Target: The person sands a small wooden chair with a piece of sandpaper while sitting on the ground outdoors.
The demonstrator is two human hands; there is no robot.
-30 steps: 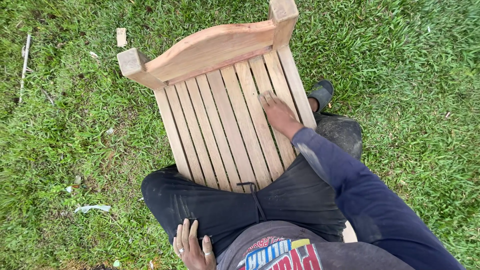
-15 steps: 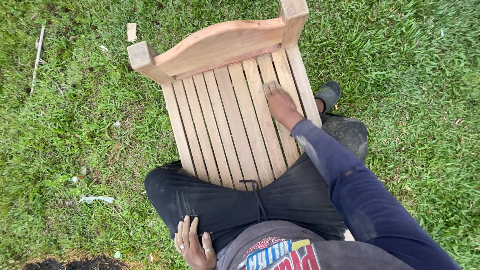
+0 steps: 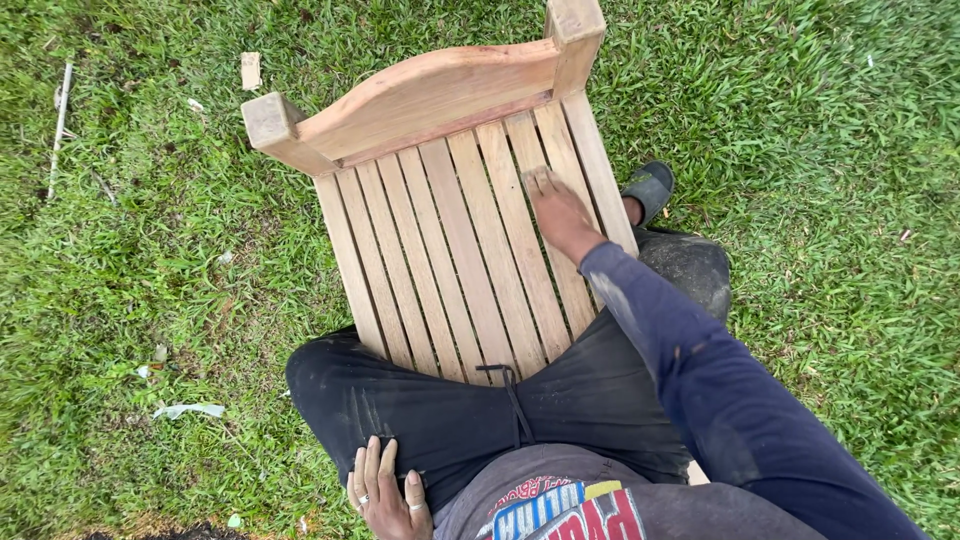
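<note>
Hidden: my legs cover the near end of the wooden slat bench (image 3: 450, 250) lying on grass (image 3: 140, 260) | right hand (image 3: 556, 208) flat on a slat, maybe pressing something unseen | left hand (image 3: 388, 492) flat on my thigh, empty

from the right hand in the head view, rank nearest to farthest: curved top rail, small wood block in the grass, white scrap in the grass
From the right hand:
1. curved top rail, just ahead, upper centre.
2. small wood block, upper left on the grass.
3. white scrap, lower left on the grass.
</note>
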